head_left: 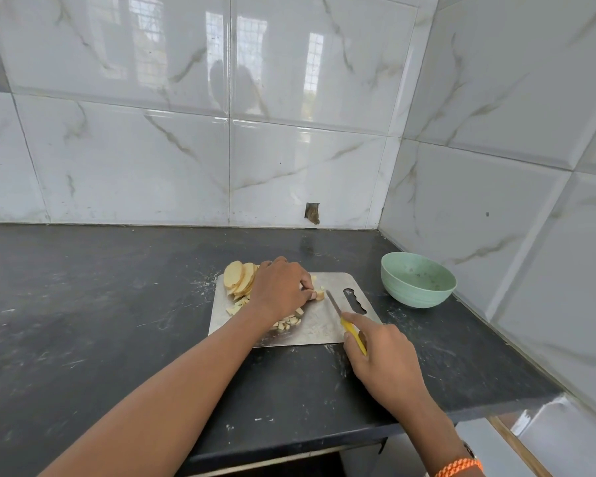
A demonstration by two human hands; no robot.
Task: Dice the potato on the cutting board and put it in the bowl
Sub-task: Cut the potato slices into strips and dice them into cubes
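No brand or writing is showing anywhere that I can read. The mint green bowl is sitting at about 2 o'clock from the board, close to the corner tiles, ribbed on the outside and looking like it's only holding a few specks. The cutting board is looking like brushed steel, rounded corners, with a wavy handle slot near its right edge. On it, the left hand is curling over and pinching a small potato piece at its fingertips, while a fan of pale round potato slices is leaning at the board's 11 o'clock corner. Little potato cubes are lying just under that wrist. The right hand is gripping a yellow-handled knife, index finger stretching along the top, blade tip pointing toward the pinched piece. The black counter is looking scuffed and dusty, and the wall tiles are shining like glossy marble.
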